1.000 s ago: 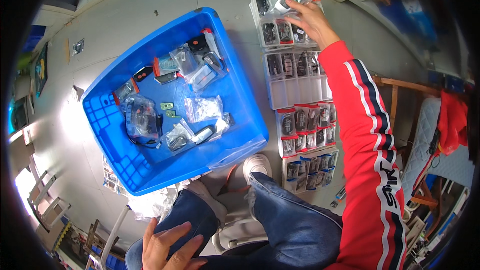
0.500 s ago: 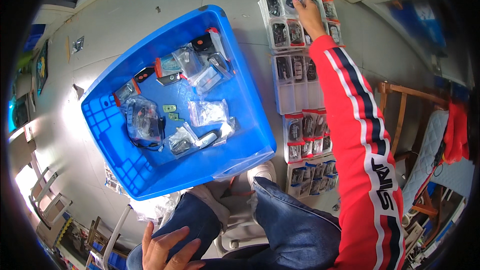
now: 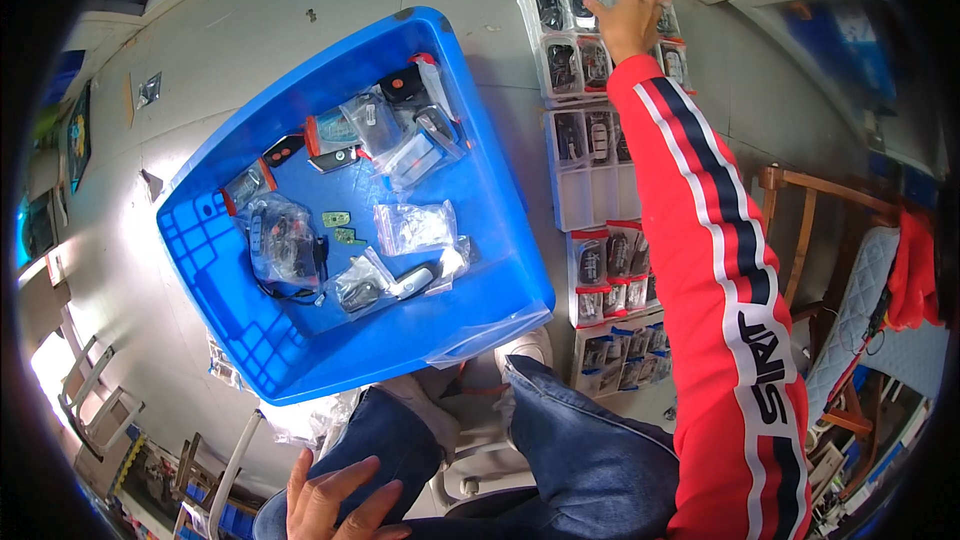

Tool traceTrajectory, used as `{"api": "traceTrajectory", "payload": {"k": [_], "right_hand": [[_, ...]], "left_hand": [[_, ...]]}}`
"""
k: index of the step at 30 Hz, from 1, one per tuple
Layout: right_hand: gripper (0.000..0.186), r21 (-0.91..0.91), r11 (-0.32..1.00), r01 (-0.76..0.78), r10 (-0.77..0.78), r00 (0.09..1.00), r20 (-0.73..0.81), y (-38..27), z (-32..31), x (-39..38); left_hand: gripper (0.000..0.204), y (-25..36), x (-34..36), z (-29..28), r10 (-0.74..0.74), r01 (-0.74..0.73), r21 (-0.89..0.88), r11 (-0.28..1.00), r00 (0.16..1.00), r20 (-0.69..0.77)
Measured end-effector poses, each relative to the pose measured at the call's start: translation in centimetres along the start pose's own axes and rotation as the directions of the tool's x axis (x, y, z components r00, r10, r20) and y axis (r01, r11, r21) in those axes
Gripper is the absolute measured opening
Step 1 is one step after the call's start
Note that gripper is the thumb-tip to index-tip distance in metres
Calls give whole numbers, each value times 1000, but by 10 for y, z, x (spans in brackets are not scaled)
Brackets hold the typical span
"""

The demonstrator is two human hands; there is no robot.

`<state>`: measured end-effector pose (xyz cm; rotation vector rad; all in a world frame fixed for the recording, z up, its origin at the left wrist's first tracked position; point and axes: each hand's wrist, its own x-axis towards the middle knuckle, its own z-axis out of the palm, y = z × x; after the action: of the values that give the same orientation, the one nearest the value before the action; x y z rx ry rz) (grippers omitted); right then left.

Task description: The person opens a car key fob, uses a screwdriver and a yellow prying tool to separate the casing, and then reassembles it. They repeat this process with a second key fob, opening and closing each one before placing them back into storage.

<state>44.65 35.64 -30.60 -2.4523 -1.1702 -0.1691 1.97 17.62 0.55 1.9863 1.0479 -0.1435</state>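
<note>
My right hand is over the far white compartment tray, its thumb apart from the fingers and nothing visible in its grasp. Beside the thumb, a black car key fob lies in a compartment of the far row. Another bagged key fob sits in the compartment to its left. My fingers reach the tray's far edge and hide some compartments. My left hand hangs above my left thigh, empty, fingers spread. A large blue bin in front of me holds bagged key fobs, loose fobs and small green circuit boards.
Nearer than the far tray stand a half-filled white tray, a tray of red-edged bags and one of blue-edged bags. A wooden chair stands at the right. Clear plastic bags lie below the bin's near left corner.
The key fob that my right hand held over the far tray now lies in a compartment. That hand has let go and shifted slightly right. The left hand has barely moved.
</note>
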Motion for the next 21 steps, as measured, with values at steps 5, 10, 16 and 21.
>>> {"api": "traceTrajectory", "payload": {"k": [5,10,16,21], "right_hand": [[52,24,1000,-16,18,996,-86,-7,-18,-15],[43,228,971,-76,72,997,27,4,-12,-17],[37,149,989,-11,28,993,-111,6,16,-5],[36,295,945,-140,179,978,-109,6,20,-8]], "left_hand": [[37,-1,-1,-1,11,-11,-8,1000,1000,9],[36,-2,-3,-1,20,-20,-8,1000,1000,23],[37,-2,-5,-1,20,-20,-3,1000,999,35],[36,-4,-8,-1,13,-13,-18,1000,1000,18]]}}
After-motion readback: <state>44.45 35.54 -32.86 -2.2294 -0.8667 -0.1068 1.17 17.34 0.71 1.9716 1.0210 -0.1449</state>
